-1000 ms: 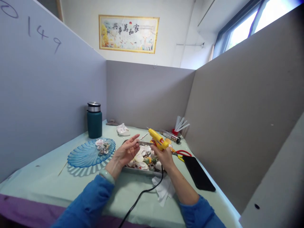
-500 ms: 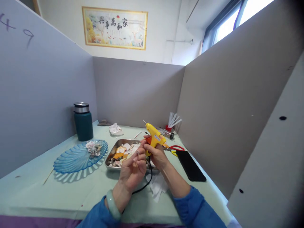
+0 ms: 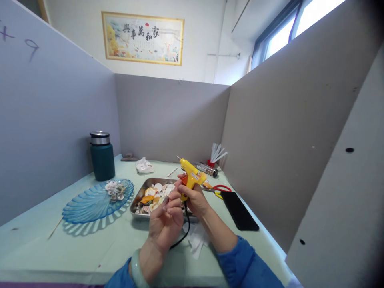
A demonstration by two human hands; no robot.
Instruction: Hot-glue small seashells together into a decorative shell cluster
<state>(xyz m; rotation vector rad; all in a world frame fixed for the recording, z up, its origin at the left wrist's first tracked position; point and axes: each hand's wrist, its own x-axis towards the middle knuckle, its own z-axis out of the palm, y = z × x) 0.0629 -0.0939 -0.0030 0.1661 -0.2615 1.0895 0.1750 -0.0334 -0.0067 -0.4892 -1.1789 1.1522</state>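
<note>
A yellow hot glue gun (image 3: 192, 175) with a black cord is in my right hand (image 3: 195, 199), its nozzle pointing up and to the left. Close beside its handle, my left hand (image 3: 165, 220) is turned palm up, thumb and fingers curled together in a pinch. Whatever may lie between those fingertips is too small to make out. Behind both hands is a metal tray (image 3: 136, 216) of flat paper cutouts (image 3: 149, 196), white and orange, partly hidden by the hands.
At left, a blue scalloped plate (image 3: 84, 208) bears a small pile of pieces, with a dark green flask (image 3: 102, 162) behind. On the right lie scissors (image 3: 220, 188) and a black phone (image 3: 240, 211). Glue sticks (image 3: 216, 153) stand in a red holder. A tissue (image 3: 196, 238) lies below the tray.
The whole view has shifted slightly. Both hands and the glue gun keep nearly the same pose, with the left fingers moved a little.
</note>
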